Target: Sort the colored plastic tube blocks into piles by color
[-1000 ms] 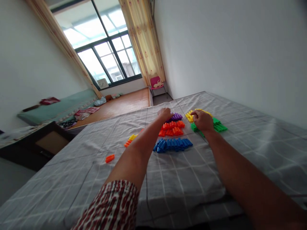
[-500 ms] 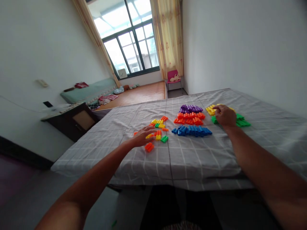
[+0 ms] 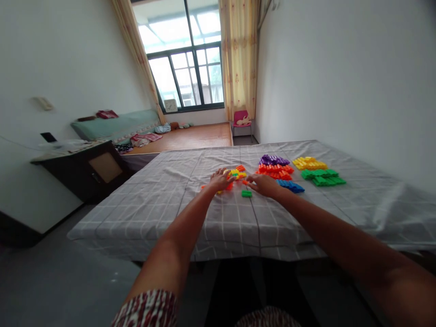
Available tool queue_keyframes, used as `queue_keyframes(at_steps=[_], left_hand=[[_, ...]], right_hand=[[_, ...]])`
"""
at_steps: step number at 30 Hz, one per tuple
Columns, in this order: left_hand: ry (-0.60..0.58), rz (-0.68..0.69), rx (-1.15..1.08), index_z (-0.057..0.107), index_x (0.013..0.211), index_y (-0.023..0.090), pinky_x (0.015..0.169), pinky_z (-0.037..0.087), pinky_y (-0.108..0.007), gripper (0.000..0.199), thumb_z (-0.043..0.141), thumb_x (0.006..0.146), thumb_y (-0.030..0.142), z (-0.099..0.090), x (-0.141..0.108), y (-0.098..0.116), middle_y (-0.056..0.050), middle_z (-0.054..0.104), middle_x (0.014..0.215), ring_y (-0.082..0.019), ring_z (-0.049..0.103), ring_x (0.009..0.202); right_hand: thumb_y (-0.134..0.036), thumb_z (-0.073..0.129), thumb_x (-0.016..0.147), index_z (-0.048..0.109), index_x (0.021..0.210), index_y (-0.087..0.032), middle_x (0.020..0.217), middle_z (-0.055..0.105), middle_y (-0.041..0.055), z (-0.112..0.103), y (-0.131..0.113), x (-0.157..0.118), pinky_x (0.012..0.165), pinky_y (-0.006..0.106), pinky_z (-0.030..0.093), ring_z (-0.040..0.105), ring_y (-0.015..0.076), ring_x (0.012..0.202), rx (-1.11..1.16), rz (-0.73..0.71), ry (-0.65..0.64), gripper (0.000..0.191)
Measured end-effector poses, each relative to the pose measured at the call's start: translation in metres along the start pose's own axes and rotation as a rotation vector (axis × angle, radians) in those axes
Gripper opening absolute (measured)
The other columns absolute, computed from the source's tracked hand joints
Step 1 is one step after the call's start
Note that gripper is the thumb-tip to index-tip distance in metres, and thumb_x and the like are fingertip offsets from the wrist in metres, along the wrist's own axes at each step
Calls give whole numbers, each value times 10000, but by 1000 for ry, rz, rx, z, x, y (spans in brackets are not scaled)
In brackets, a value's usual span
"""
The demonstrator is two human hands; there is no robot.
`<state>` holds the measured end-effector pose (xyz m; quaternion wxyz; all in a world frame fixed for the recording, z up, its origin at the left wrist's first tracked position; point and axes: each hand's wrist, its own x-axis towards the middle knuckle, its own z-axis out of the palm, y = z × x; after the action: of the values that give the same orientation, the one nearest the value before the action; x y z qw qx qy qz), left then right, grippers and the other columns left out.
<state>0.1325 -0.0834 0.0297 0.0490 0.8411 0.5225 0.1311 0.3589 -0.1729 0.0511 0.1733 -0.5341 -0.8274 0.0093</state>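
My left hand (image 3: 220, 180) is spread over the mixed small pile of orange, yellow and green pieces, nothing visibly gripped. Beside that pile's right edge, my right hand (image 3: 264, 184) has its fingertips at a small orange piece (image 3: 245, 182); whether it is gripped cannot be told. A green pair (image 3: 246, 194) lies just below. Purple pieces (image 3: 273, 160), orange-red pieces (image 3: 275, 171) and blue pieces (image 3: 290, 185) form rows, the blue one partly hidden by my right hand. Farther right are yellow pieces (image 3: 309, 163) and green pieces (image 3: 323, 177).
The pieces lie on a grey checked cloth (image 3: 163, 204) covering the table. Behind it are a low wooden platform (image 3: 200, 136), a pink chair (image 3: 241, 119) and a window. A dark cabinet (image 3: 105, 170) stands at the left.
My right hand has moved left from the yellow and green rows to the mixed pile. My left hand has shifted up and right over that pile. The camera view has shifted too.
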Motion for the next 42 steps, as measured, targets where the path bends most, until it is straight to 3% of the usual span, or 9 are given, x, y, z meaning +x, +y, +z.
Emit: queue_keyframes(at_steps=[5, 8, 11, 16, 20, 24, 30, 36, 42], left_hand=[[48, -168, -125, 645, 1118, 190, 978, 401, -355, 501, 285, 947, 494, -6, 10, -49, -105, 647, 1194, -223, 548, 1158], [100, -272, -250, 686, 983, 170, 883, 449, -322, 529, 252, 958, 472, -1, 0, -76, -104, 707, 1031, -216, 629, 997], [230, -264, -419, 692, 996, 192, 857, 455, -281, 456, 302, 953, 424, 8, -9, -95, -77, 713, 1047, -187, 634, 991], [377, -265, -567, 703, 1016, 159, 846, 466, -278, 463, 314, 943, 397, 16, -10, -107, -80, 718, 1047, -185, 637, 983], [347, -253, -528, 711, 1006, 152, 825, 464, -275, 438, 342, 930, 374, 14, -8, -106, -86, 723, 1028, -186, 640, 961], [326, -242, -486, 710, 1007, 166, 810, 458, -270, 408, 359, 921, 356, 13, -8, -107, -79, 723, 1021, -184, 638, 949], [307, -229, -465, 710, 1009, 167, 770, 453, -251, 405, 366, 915, 359, 12, -9, -109, -66, 727, 989, -174, 637, 907], [279, -242, -422, 703, 1038, 173, 755, 445, -243, 387, 390, 908, 360, 12, -12, -106, -65, 724, 1009, -173, 636, 911], [214, -250, -314, 694, 1079, 199, 808, 439, -256, 370, 397, 912, 344, 7, -13, -100, -65, 703, 1108, -191, 619, 1014]], right_hand=[[-219, 681, 755, 660, 1067, -206, 1131, 661, 93, 33, -23, 10, 849, 310, 483, 629, 223, 1003, 81, -95, -116, 312], [-143, 635, 770, 663, 1096, -216, 1134, 662, 86, 41, -23, 33, 853, 303, 490, 640, 201, 973, 158, -103, -25, 335], [-152, 543, 844, 659, 1124, -199, 1107, 683, 87, 37, -9, 67, 855, 306, 494, 652, 192, 935, 139, 62, 128, 306], [-97, 508, 844, 611, 1230, -162, 1235, 629, 127, 34, 28, 121, 983, 329, 418, 561, 227, 1141, -154, 259, -44, 404], [-132, 562, 825, 574, 1287, -229, 1340, 561, 87, 48, 41, 142, 987, 335, 410, 489, 246, 1220, -176, 277, -119, 472], [-170, 598, 815, 651, 1183, -233, 1251, 621, 88, 56, 41, 148, 940, 297, 430, 541, 241, 1162, -168, 305, -159, 377], [-285, 669, 774, 698, 1040, -178, 1003, 715, 70, 16, 45, 137, 716, 209, 466, 648, 175, 889, -121, 374, -163, 288], [-357, 637, 764, 699, 967, -121, 857, 715, 68, -46, 99, 76, 528, 181, 401, 624, 127, 680, 32, 485, 13, 317], [-371, 610, 749, 721, 877, -139, 750, 703, 55, -56, 129, 23, 543, 207, 378, 629, 156, 685, -126, 612, -75, 288]])
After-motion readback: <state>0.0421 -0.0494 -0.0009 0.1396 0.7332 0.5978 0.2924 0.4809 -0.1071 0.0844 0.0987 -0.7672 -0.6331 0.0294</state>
